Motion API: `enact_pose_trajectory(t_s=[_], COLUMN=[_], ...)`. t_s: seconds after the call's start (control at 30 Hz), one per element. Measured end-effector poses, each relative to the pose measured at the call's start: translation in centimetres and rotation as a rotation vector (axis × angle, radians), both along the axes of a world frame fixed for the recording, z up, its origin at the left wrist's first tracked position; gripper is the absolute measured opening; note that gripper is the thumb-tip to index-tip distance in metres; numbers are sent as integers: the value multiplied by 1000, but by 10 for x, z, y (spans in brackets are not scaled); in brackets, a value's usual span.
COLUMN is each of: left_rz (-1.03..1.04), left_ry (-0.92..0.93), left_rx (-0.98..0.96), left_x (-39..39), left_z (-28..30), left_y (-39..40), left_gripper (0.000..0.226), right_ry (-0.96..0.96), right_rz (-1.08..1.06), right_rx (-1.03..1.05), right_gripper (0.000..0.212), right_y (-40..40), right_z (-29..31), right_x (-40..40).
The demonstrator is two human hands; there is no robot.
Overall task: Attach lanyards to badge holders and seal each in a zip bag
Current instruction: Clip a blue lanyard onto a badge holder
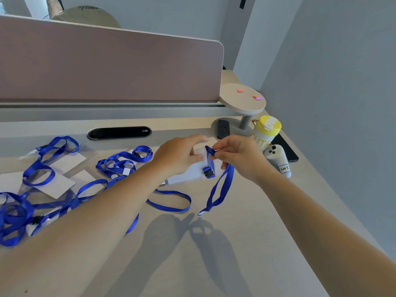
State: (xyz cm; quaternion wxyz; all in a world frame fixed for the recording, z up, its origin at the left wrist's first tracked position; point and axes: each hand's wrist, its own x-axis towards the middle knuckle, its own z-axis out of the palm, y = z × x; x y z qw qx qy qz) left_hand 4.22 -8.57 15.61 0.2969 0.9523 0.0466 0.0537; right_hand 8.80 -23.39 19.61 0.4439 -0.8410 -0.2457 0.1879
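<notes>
Fingers of the right hand pinch a flat blue woven lanyard near its upper end; from the pinch the ribbon hangs down in a long narrow loop whose tip reaches the matte beige desk. Just left of those fingers, the left hand curls round the top edge of a clear, glossy badge holder with a white card inside. The lanyard's short end, carrying a small black rectangular buckle, lies across this holder, just below both sets of fingertips. Far to the left of the left hand, more blue lanyards sprawl in loose coils over other transparent holders. Beyond the right hand stand a yellow-lidded cylindrical tub and a white rounded controller.
</notes>
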Motion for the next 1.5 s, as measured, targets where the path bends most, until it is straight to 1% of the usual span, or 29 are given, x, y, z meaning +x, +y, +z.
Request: enact_pose_trajectory(t_s=[0.07, 0.17, 0.27, 0.33, 0.47, 0.57, 0.63, 0.7, 0.87, 1.03, 1.17, 1.23, 1.33, 1.4, 1.5], left_rz=[-12, 4, 31, 43, 107, 160, 152, 149, 156, 86, 43, 32, -15, -38, -62], left_ry=[-40, -89, -118, -133, -200, -225, -228, -247, -311, -295, -278, -253, -189, -149, -117], left_rx=[-65, -122, -120, -113, -179, -232, -239, -260, -316, -314, -350, -354, -302, -264, -231], left_x=[1, 3, 2, 1, 3, 1, 0, -2, -3, -7, -10, -12, -14, -14, -13], left_z=[1, 1, 2, 4, 6, 5, 4, 3, 1, 2, 3, 4, 3, 2, 1], left_y=[2, 5, 8, 11, 19, 27, 30, 30, 29, 30, 30, 31, 31, 31, 30], left_gripper=[42, 35, 28, 24, 20, 18, 19, 20, 23, 23, 22, 22, 24, 25, 27], right_ry=[20, 32, 21, 55, 244, 333, 357, 346, 218, 99, 39, 44, 32, 4, -27], right_rz=[-12, -32, -20, -32, -113, -106, -77, -41, 5, 26, 63, 63, 70, 99, 147], right_rx=[-9, -19, -36, 13, 217, 259, 228, 154, -95, -257, -321, -346, -368, -408, -451], right_gripper=[11, 22, 24, 24, 25, 25, 24, 25, 17, 24, 24, 20, 11, 10, 18], right_y=[2, 6, 7, 7, 4, 1, -1, -3, -3, -3, -2, -1, 0, 3, 8], right_z=[-3, -4, -4, -6, -12, -16, -18, -19, -18, -19, -21, -22, -20, -16, -11], right_x=[1, 3, 3, 2, 3, 4, 4, 5, 4, 11, 15, 16, 21, 22, 23])
